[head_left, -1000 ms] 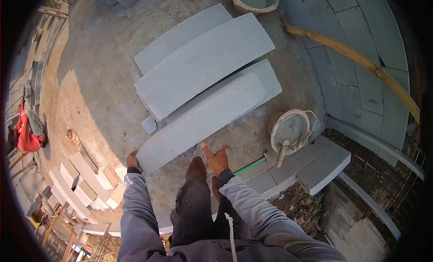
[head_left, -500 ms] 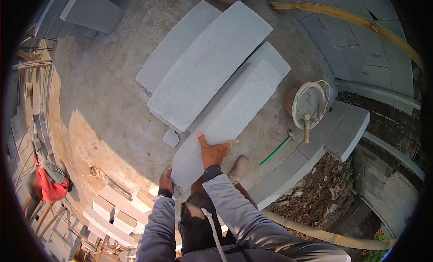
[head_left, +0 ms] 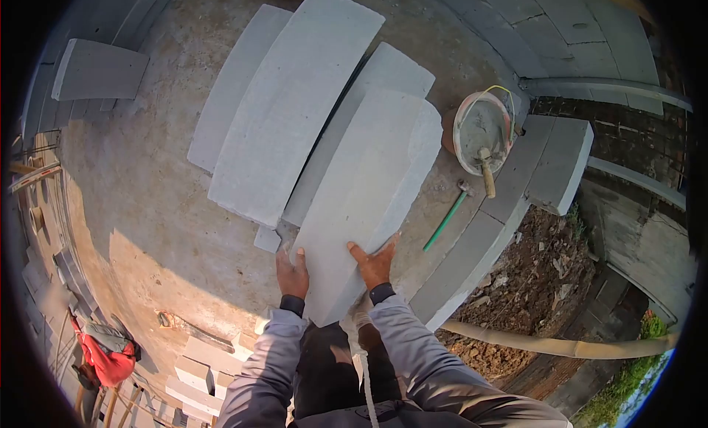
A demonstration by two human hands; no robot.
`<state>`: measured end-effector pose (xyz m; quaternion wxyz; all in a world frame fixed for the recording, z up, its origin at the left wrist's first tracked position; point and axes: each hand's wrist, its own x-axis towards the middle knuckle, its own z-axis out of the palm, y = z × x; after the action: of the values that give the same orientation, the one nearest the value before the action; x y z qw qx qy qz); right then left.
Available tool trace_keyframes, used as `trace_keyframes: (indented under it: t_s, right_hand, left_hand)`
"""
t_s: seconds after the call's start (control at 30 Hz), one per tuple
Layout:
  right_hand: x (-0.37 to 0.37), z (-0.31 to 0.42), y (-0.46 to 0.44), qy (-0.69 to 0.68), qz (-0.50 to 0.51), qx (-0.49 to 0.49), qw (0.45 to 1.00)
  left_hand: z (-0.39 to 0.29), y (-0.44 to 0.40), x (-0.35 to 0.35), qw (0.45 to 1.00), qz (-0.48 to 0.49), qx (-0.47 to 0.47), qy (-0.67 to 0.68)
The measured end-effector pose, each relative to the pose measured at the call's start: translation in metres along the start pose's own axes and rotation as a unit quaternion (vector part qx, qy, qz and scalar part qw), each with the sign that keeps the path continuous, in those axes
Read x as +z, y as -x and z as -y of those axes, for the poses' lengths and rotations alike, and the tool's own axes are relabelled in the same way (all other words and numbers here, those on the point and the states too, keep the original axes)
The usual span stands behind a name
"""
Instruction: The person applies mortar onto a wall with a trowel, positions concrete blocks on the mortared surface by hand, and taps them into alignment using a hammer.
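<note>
A long pale grey aerated concrete block lies lengthwise in front of me, its near end close to my legs. My left hand grips its left edge near that end, and my right hand holds the right side with thumb on top and fingers over the edge. The underside is hidden. Just left of it lie another block, partly covered, and a wide block resting over a further block. A small broken piece sits near my left hand.
Right of the blocks are a mortar bucket with a trowel and a green-handled hammer. A low block wall borders dug soil. A bamboo pole crosses lower right. A person in red is far left.
The held block has turned to show its broad face and come nearer, apart from the neighbouring blocks. My left hand moved up its left edge; my right hand shifted to the right edge.
</note>
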<state>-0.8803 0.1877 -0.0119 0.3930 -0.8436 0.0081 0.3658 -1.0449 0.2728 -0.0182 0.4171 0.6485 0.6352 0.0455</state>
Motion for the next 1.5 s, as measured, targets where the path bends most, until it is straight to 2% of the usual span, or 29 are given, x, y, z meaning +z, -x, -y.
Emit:
trace_keyframes:
  t_s: [0.07,0.13,0.23,0.33,0.43,0.47,0.57,0.6,0.67,0.8,0.9,1.0,1.13,1.23,1.3,1.4,1.5]
  right_hand:
    - [-0.013,0.001,-0.003,-0.022,0.007,0.008,1.000]
    - [-0.016,0.007,0.001,-0.023,-0.006,0.026,0.999]
    - [-0.017,-0.013,-0.004,0.012,-0.028,-0.009,0.999]
    - [-0.028,-0.009,-0.005,0.027,0.019,-0.013,0.999]
    - [-0.032,0.004,-0.001,0.069,0.049,0.038,0.996]
    - [-0.034,0.005,0.000,0.074,0.034,0.012,0.997]
    - [-0.051,0.008,-0.004,0.049,0.064,0.057,0.995]
    - [-0.051,-0.001,-0.005,0.069,0.018,0.012,0.997]
    - [-0.075,0.004,-0.005,0.074,-0.005,0.000,0.997]
    - [-0.138,-0.008,0.010,0.140,-0.083,-0.056,0.985]
    - [-0.205,-0.015,0.034,0.160,-0.092,-0.062,0.981]
    - [-0.261,-0.028,0.071,0.188,-0.120,-0.061,0.973]
    - [-0.330,-0.078,0.124,0.239,-0.179,-0.067,0.952]
    - [-0.370,-0.103,0.140,0.203,-0.160,-0.028,0.966]
    - [-0.386,-0.121,0.153,0.230,-0.180,0.001,0.957]
    - [-0.417,-0.145,0.140,0.254,-0.235,0.010,0.938]
    - [-0.441,-0.164,0.121,0.249,-0.289,-0.016,0.924]
  left_hand:
    - [-0.035,-0.046,0.025,0.998,0.003,0.063,0.021]
    - [-0.039,-0.094,0.055,0.997,-0.038,0.066,-0.022]
    - [-0.045,-0.139,0.089,0.995,0.074,-0.039,0.054]
    - [-0.055,-0.146,0.107,0.994,0.089,0.061,-0.023]
    - [-0.064,-0.142,0.104,0.991,0.089,-0.017,0.093]
    - [-0.068,-0.142,0.104,0.989,0.093,-0.048,0.103]
    - [-0.061,-0.161,0.105,0.984,0.134,-0.084,0.087]
    - [-0.076,-0.154,0.112,0.980,0.125,-0.095,0.120]
    - [-0.091,-0.124,0.111,0.971,0.111,-0.134,0.163]
    - [-0.067,-0.089,0.154,0.908,0.180,-0.142,0.349]
    - [-0.108,-0.013,0.172,0.874,0.217,-0.189,0.392]
    - [-0.122,0.045,0.188,0.889,0.280,-0.205,0.299]
    - [-0.119,0.129,0.238,0.863,0.354,-0.220,0.285]
    - [-0.130,0.166,0.281,0.846,0.414,-0.208,0.265]
    - [-0.138,0.196,0.300,0.838,0.456,-0.204,0.217]
    - [-0.140,0.212,0.355,0.838,0.504,-0.123,0.166]
    - [-0.156,0.229,0.404,0.830,0.521,-0.077,0.182]
